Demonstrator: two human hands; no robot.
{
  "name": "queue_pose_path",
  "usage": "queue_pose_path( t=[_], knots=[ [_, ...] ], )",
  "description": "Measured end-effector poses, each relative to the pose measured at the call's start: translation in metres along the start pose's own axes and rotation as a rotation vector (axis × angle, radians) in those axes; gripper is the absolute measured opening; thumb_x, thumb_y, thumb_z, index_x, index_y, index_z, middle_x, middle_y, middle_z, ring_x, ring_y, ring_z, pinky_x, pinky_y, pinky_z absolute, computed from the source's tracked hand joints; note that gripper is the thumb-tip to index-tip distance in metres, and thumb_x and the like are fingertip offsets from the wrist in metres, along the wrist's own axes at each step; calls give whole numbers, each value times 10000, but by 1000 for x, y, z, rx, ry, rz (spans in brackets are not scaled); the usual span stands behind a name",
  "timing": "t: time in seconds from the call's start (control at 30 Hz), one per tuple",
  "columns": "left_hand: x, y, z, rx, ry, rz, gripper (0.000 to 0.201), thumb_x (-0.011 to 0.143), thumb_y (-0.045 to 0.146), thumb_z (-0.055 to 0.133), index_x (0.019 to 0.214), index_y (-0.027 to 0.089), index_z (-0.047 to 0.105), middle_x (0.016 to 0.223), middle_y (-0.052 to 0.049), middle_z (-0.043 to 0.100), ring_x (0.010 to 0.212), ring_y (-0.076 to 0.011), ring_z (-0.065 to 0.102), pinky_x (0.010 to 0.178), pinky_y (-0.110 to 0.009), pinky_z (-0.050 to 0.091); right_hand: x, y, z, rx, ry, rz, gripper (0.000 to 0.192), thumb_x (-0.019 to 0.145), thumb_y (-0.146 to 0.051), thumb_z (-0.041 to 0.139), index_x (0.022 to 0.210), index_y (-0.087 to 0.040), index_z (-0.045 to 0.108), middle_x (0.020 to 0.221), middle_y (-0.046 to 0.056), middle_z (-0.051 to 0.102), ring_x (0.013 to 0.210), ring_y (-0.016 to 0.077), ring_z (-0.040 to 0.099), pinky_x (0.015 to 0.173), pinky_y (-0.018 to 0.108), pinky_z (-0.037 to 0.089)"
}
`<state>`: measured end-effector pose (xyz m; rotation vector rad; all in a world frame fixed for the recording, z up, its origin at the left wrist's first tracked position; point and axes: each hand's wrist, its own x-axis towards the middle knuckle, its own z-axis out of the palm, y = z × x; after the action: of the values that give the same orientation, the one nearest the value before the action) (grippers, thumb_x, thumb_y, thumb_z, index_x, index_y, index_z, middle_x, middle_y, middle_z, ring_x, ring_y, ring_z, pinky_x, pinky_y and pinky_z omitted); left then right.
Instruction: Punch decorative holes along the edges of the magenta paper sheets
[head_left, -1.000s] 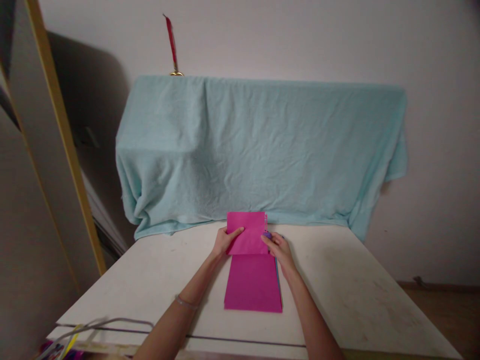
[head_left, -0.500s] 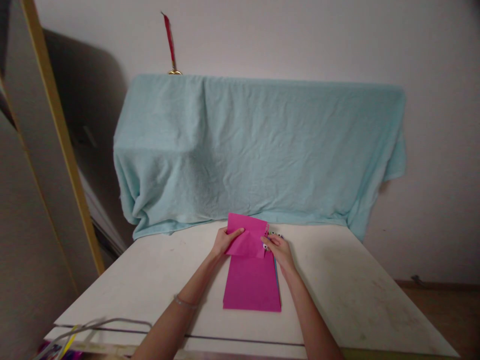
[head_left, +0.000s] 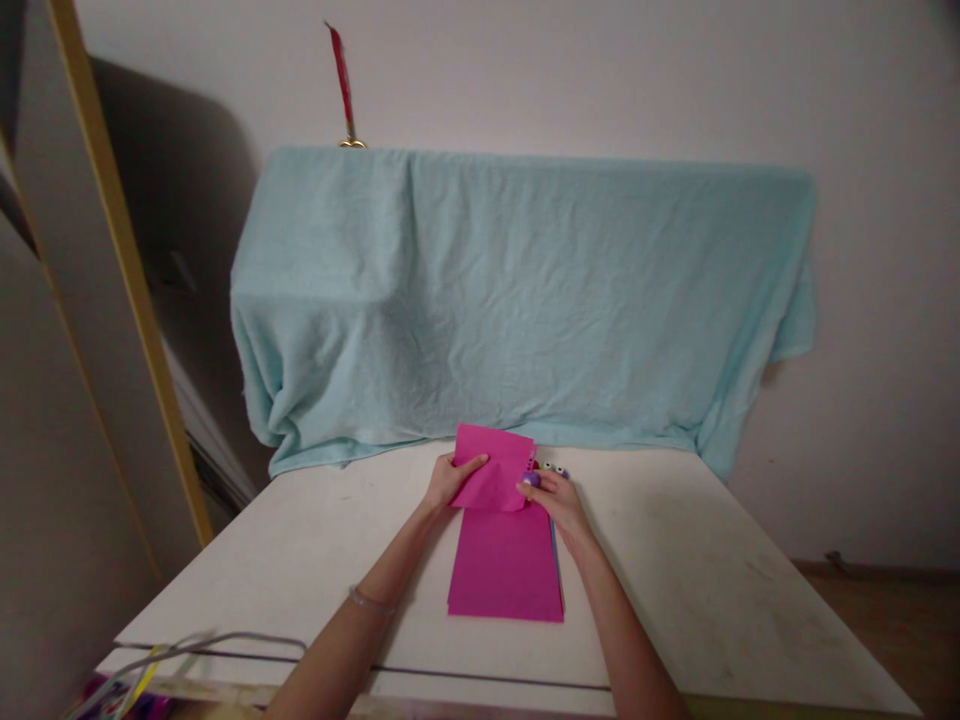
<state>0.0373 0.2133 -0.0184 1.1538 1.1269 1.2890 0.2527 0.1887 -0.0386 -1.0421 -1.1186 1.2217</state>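
- Magenta paper (head_left: 504, 560) lies mid-table, its far end folded up — left hand (head_left: 448, 482) pinching the flap, right hand (head_left: 559, 500) closed on a small purple tool (head_left: 532, 479).
- White table (head_left: 712, 590) spreads bare on both sides; teal cloth (head_left: 517, 300) hangs just behind.

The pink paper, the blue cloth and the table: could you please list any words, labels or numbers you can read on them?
No text can be read anywhere.
Pink paper, held by left hand and right hand: blank.
Blue cloth: plain.
Table: only smudges.
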Motion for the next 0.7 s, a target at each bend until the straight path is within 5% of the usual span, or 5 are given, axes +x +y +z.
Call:
queue_pose_path(
  t=[0.7],
  knots=[
    [-1,0,1,-11,-17,-41,571,587,505,792,945,67,712,893,-154,725,672,-220,678,593,-287,519,-1,-5,3,11,24,11,518,473,-433,868,860,-168,650,843,75,729,789,241,680,758,341,522]
  ],
)
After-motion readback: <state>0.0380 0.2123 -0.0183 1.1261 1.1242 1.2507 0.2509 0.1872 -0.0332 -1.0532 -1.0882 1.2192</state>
